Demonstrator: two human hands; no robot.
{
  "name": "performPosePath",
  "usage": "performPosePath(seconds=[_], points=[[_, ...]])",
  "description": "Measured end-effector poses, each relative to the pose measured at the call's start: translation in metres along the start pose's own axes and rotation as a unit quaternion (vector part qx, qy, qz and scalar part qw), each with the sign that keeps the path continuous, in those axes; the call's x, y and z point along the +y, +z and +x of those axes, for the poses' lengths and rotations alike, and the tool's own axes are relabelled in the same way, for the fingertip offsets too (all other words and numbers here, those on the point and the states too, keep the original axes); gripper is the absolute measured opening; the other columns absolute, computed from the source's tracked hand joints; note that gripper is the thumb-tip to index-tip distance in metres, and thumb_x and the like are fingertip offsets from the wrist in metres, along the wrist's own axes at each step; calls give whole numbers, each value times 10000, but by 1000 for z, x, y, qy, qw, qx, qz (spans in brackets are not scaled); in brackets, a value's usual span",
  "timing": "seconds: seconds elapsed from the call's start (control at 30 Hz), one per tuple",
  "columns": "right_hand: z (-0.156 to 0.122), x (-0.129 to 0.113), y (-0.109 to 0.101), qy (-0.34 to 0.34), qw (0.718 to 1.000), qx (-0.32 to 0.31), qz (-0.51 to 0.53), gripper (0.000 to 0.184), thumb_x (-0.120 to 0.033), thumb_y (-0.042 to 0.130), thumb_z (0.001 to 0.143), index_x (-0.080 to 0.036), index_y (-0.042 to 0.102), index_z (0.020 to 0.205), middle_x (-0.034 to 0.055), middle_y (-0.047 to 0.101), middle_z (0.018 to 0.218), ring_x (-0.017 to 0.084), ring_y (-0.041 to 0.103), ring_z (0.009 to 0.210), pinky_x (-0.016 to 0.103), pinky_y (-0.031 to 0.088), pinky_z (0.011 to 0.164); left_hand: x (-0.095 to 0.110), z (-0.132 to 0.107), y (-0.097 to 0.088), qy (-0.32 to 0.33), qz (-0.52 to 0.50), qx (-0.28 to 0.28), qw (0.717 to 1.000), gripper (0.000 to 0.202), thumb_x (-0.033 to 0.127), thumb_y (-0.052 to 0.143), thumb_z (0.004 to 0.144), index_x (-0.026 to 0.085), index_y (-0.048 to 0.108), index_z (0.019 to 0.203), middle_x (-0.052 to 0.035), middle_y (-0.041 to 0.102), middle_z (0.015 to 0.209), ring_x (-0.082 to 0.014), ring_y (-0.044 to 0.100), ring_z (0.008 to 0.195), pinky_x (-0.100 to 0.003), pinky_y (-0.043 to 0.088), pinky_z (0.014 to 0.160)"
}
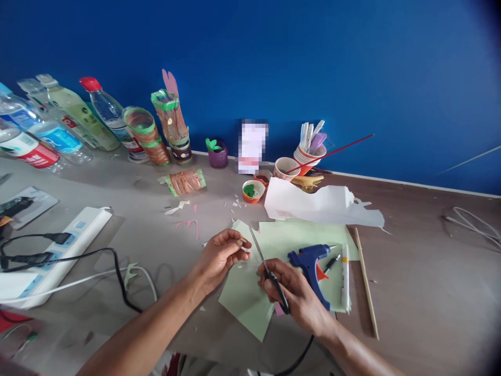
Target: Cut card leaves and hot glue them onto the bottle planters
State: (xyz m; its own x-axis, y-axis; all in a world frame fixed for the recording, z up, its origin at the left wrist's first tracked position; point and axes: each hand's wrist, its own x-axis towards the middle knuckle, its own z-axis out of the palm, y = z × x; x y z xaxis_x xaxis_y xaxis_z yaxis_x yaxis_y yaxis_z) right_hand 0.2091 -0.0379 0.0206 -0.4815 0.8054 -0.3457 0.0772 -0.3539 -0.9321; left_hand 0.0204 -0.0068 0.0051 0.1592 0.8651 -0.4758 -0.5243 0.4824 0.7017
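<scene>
My right hand (291, 292) grips a pair of black-handled scissors (276, 287), the blades pointing up and to the left. My left hand (225, 256) is closed in a pinch just left of the blades. A small pale bit shows at its fingertips, too small to name. Both hands are over light green paper (250, 308) lying on the table. Right of my right hand, a blue glue gun (311, 266) lies on the green paper beside a black pen (332, 262) and a white marker (345, 277).
Torn white paper (313, 201), a paint cup (253, 192) and a stick (366, 284) lie around the green paper. Several bottles (109, 112) and decorated containers (172, 120) stand along the blue wall. A power strip (70, 250) with cables lies at left.
</scene>
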Motion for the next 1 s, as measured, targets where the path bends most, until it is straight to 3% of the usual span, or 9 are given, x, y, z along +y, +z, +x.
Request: performPosePath(seconds=[0.1, 0.27, 0.57, 0.8, 1.0], points=[[0, 3, 0, -17, 999, 1, -44, 464, -626, 541, 864, -169, 523, 940, -41, 414, 670, 114, 360, 602, 251, 319, 550, 0, 0, 1, 1, -27, 8, 1000, 245, 231, 823, 649, 149, 617, 754, 20, 658, 730, -69, 592, 561, -267, 536, 690], [-2, 11, 0, -32, 995, 7, -90, 319, -495, 532, 914, -178, 520, 953, -12, 453, 755, 121, 378, 665, 237, 337, 562, 2, -2, 2, -6, -32, 1, 999, 215, 218, 806, 653, 141, 622, 734, 37, 595, 629, -60, 531, 528, -280, 544, 685], [-1, 3, -2, -3, 1000, -26, -4, 353, -506, 565, 884, -166, 519, 969, -21, 480, 724, 100, 381, 603, 239, 321, 553, 1, 0, 3, -3, -22, 7, 1000, 220, 221, 803, 639, 144, 612, 718, 35, 589, 617, -67, 519, 526, -280, 531, 663], [-1, 9, 3, -46, 988, 3, -145, 140, -294, 500, 913, -177, 536, 981, -17, 491, 747, 118, 414, 647, 246, 358, 587, 2, -2, 4, -22, -39, -4, 999, 183, 208, 787, 664, 139, 626, 718, 29, 594, 603, -68, 516, 520, -283, 520, 683], [-2, 6, 9, -60, 963, 42, -261, 261, -202, 536, 840, -152, 575, 1093, 23, 580, 805, 155, 501, 701, 276, 407, 639, -1, -6, 8, -54, -79, -62, 994, 152, 184, 756, 681, 147, 616, 723, 26, 593, 602, -62, 489, 504, -241, 473, 632]])
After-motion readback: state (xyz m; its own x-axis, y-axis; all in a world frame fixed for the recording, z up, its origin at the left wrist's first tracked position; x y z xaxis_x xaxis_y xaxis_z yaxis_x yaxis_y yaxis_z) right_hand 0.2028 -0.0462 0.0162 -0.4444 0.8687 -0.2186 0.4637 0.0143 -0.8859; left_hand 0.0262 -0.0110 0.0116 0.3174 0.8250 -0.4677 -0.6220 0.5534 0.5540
